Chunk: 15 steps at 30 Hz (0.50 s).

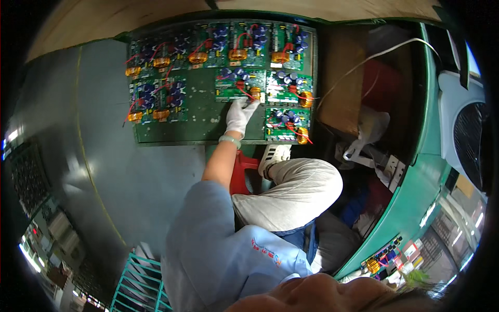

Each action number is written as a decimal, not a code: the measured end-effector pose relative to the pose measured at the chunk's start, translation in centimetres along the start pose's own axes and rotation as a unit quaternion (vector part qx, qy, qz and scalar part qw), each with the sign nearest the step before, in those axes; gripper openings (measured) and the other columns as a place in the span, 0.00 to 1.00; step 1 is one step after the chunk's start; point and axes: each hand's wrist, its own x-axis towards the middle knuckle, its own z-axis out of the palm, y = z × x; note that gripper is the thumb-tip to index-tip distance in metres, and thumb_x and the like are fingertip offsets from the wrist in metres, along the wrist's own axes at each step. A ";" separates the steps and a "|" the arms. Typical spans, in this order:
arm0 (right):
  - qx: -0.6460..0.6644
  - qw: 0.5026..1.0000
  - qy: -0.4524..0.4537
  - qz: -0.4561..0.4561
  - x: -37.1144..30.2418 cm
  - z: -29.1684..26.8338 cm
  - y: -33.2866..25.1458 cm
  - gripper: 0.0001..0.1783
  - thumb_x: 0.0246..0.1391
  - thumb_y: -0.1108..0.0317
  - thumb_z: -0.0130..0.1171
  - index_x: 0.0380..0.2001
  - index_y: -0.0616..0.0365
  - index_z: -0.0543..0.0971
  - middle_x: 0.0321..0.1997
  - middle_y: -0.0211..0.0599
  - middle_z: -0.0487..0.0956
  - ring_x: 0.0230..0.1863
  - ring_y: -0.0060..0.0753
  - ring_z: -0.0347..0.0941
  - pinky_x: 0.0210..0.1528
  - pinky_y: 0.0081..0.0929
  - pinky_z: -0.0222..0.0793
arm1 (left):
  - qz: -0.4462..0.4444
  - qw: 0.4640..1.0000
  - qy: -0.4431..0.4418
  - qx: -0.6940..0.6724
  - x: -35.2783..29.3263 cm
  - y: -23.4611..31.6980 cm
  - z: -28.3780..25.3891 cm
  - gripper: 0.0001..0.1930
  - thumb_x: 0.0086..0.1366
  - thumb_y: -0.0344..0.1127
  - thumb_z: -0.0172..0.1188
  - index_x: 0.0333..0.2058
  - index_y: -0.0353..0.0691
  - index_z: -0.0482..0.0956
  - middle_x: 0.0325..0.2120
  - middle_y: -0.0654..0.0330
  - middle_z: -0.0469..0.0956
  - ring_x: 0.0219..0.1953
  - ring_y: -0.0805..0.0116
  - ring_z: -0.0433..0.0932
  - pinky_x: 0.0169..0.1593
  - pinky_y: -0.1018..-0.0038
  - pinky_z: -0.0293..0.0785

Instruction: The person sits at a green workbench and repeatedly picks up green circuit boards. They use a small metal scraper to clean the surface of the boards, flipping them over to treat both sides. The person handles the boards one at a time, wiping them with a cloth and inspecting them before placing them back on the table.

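"Where exactly is the left hand (239,115)?"

"Gloved in white, at the near edge of the middle circuit board (228,92), beside its copper-coloured toroidal coil (255,93). Thumb and fingers stand apart; I can't tell whether they pinch the edge or only touch it."

"And the right?"

"I can't make it out anywhere."

"Why hold a board there?"

"Probably because the rim offers a grip clear of the blue capacitors (237,72), which crowd the far side. The glove likely spares the parts from bare skin."

"Why does this board lie differently from the top-row boards (213,46)?"

"It matches the right-hand pair (287,91): coil at the right end, just beside them. The top row has its coils toward the person. All lie parts-up on the rimmed green tray (200,106), presumably since the tall components leave only the underside flat."
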 end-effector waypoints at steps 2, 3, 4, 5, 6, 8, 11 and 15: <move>-0.031 0.999 0.011 -0.019 0.2 0.0 1.2 0.22 0.69 0.63 0.45 0.56 0.71 0.70 0.53 0.56 0.76 0.51 0.48 0.72 0.57 0.34 0.66 | 0.065 0.995 0.061 0.034 -1.7 0.0 -5.2 0.18 0.61 0.47 0.65 0.41 0.38 0.83 0.39 0.52 0.83 0.43 0.54 0.81 0.49 0.65 0.75; -0.035 0.998 0.016 -0.040 1.3 0.6 0.7 0.22 0.69 0.63 0.45 0.57 0.72 0.70 0.53 0.57 0.76 0.52 0.49 0.72 0.58 0.35 0.65 | 0.126 0.970 0.193 0.074 -0.9 -5.4 -7.4 0.18 0.61 0.47 0.65 0.40 0.37 0.83 0.38 0.50 0.82 0.41 0.53 0.81 0.48 0.64 0.75; -0.045 0.998 0.024 -0.041 1.1 0.4 1.3 0.23 0.69 0.63 0.45 0.57 0.72 0.69 0.54 0.57 0.75 0.53 0.49 0.72 0.59 0.35 0.65 | 0.093 0.956 0.258 0.104 -0.9 -5.6 -10.0 0.19 0.58 0.45 0.67 0.42 0.35 0.81 0.39 0.47 0.80 0.42 0.49 0.78 0.50 0.62 0.74; -0.058 0.997 0.033 -0.042 0.4 0.2 2.0 0.23 0.69 0.62 0.45 0.58 0.72 0.69 0.55 0.57 0.75 0.54 0.50 0.71 0.60 0.35 0.64 | 0.177 0.884 0.324 0.286 -1.3 -4.3 -13.0 0.23 0.53 0.38 0.68 0.46 0.32 0.77 0.42 0.44 0.77 0.46 0.46 0.76 0.53 0.59 0.71; -0.067 0.996 0.038 -0.052 0.7 0.3 2.4 0.24 0.69 0.62 0.45 0.58 0.72 0.68 0.56 0.58 0.75 0.55 0.51 0.71 0.60 0.35 0.64 | 0.198 0.837 0.364 0.359 -0.5 -5.5 -16.0 0.24 0.50 0.31 0.64 0.48 0.32 0.74 0.43 0.45 0.76 0.48 0.46 0.73 0.56 0.59 0.67; -0.087 0.993 0.045 -0.061 1.1 0.3 3.4 0.25 0.69 0.61 0.45 0.59 0.73 0.68 0.57 0.58 0.74 0.58 0.52 0.71 0.62 0.36 0.63 | 0.174 0.822 0.344 0.420 0.8 -6.4 -20.5 0.18 0.53 0.26 0.55 0.45 0.33 0.75 0.43 0.44 0.75 0.48 0.45 0.72 0.56 0.59 0.67; -0.066 0.997 -0.029 0.025 0.5 0.6 1.5 0.26 0.68 0.61 0.45 0.60 0.72 0.66 0.59 0.58 0.73 0.60 0.52 0.69 0.64 0.36 0.61 | 0.108 0.798 0.252 0.537 3.6 -10.4 -25.3 0.13 0.56 0.26 0.57 0.42 0.35 0.77 0.43 0.47 0.75 0.49 0.46 0.73 0.54 0.59 0.71; -0.097 0.991 0.057 -0.075 2.0 1.3 2.7 0.23 0.66 0.65 0.46 0.56 0.73 0.69 0.55 0.58 0.74 0.58 0.53 0.69 0.64 0.37 0.58 | -0.031 0.780 0.067 0.622 3.6 -7.5 -26.7 0.14 0.57 0.30 0.63 0.43 0.41 0.80 0.48 0.52 0.77 0.55 0.52 0.73 0.54 0.61 0.74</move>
